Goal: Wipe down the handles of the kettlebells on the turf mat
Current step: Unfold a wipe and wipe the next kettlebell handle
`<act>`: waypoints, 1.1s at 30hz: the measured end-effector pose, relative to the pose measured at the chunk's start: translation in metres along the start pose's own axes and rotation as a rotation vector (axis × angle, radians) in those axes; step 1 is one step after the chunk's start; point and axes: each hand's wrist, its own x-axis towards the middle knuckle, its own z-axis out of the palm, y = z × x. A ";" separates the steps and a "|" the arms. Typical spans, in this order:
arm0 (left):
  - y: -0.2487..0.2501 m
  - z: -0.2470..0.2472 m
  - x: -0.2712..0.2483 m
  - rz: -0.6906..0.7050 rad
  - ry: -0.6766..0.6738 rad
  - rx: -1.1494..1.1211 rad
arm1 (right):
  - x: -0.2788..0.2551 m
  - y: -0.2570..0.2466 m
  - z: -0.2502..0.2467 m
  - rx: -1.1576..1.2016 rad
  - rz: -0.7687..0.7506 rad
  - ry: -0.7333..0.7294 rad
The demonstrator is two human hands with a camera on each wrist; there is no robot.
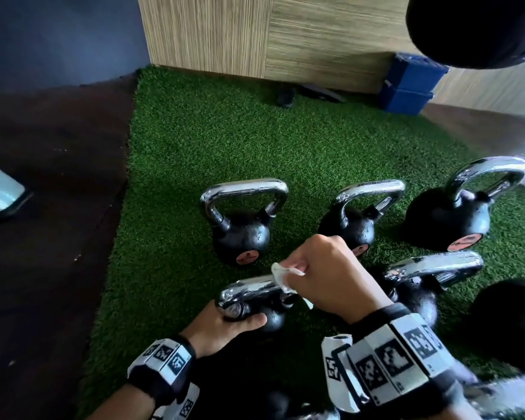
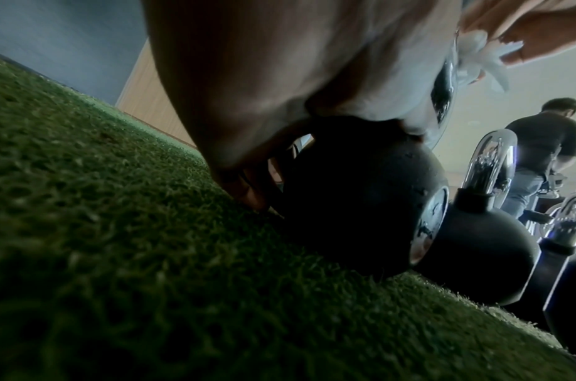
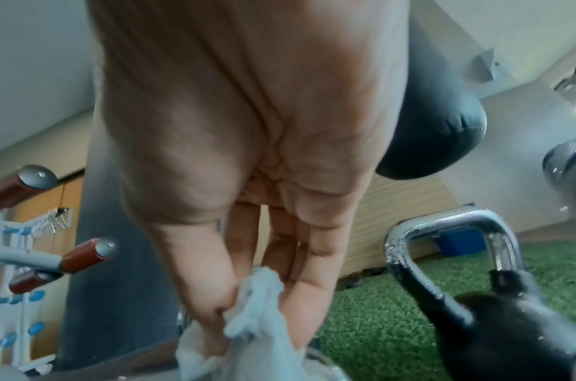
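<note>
Several black kettlebells with chrome handles stand on the green turf mat [image 1: 194, 140]. The nearest kettlebell [image 1: 270, 316] is at the front left; my left hand [image 1: 225, 322] grips the left corner of its chrome handle [image 1: 246, 291]. My right hand [image 1: 325, 274] pinches a white wipe [image 1: 281, 275] against the right end of that handle. In the left wrist view the palm covers the handle above the black kettlebell ball [image 2: 361, 196], and the wipe [image 2: 475, 59] shows at the top right. In the right wrist view the fingers clutch the wipe [image 3: 254, 324].
Other kettlebells stand behind [image 1: 243, 219], [image 1: 358, 213], [image 1: 461, 207] and to the right [image 1: 419, 280]. Blue blocks [image 1: 409, 83] lie by the wood-panelled wall [image 1: 255, 31]. Dark flooring [image 1: 52, 177] borders the mat's left edge. A black hanging bag [image 1: 479, 28] hangs overhead. A person [image 2: 537, 149] stands beyond.
</note>
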 end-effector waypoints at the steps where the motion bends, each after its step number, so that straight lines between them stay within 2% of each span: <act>1: -0.002 -0.001 0.000 -0.012 0.024 0.017 | 0.001 -0.002 0.002 -0.004 0.005 -0.010; 7: 0.000 -0.001 -0.001 -0.007 0.039 0.146 | 0.000 0.012 -0.006 -0.030 0.147 0.009; 15: 0.006 -0.003 -0.003 -0.007 0.023 0.183 | 0.007 0.034 -0.004 -0.035 0.194 -0.030; 21: 0.011 -0.004 -0.007 -0.048 0.023 0.128 | 0.014 0.048 0.006 -0.098 0.206 -0.122; 26: 0.016 -0.004 -0.009 -0.100 0.041 0.086 | 0.023 0.060 0.012 -0.023 0.255 -0.215; 30: 0.018 -0.002 -0.010 -0.082 0.047 0.097 | 0.022 0.068 0.034 -0.006 0.305 -0.351; 33: 0.023 -0.003 -0.012 -0.048 0.070 0.183 | 0.013 0.074 0.047 0.128 0.358 -0.414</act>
